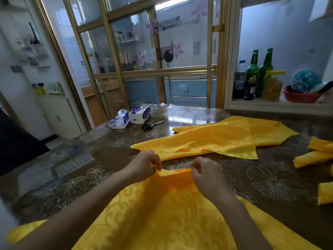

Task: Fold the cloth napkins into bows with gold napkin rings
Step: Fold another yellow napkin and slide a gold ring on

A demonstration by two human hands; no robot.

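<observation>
A yellow patterned cloth napkin (162, 217) lies spread on the table in front of me. My left hand (144, 165) pinches its far edge at the left, and my right hand (207, 170) pinches the same edge a little to the right. Between them the edge is lifted slightly off the table into a small fold. More yellow cloth (216, 139) lies flat further back in the middle of the table. No gold ring is in view.
Smaller yellow cloth pieces (317, 154) lie at the right edge. Black scissors (151, 125) and two tissue packs (129, 117) sit at the far left of the glossy flowered table (270, 177). Bottles (252, 76) and a red bowl (301, 97) stand on the shelf behind.
</observation>
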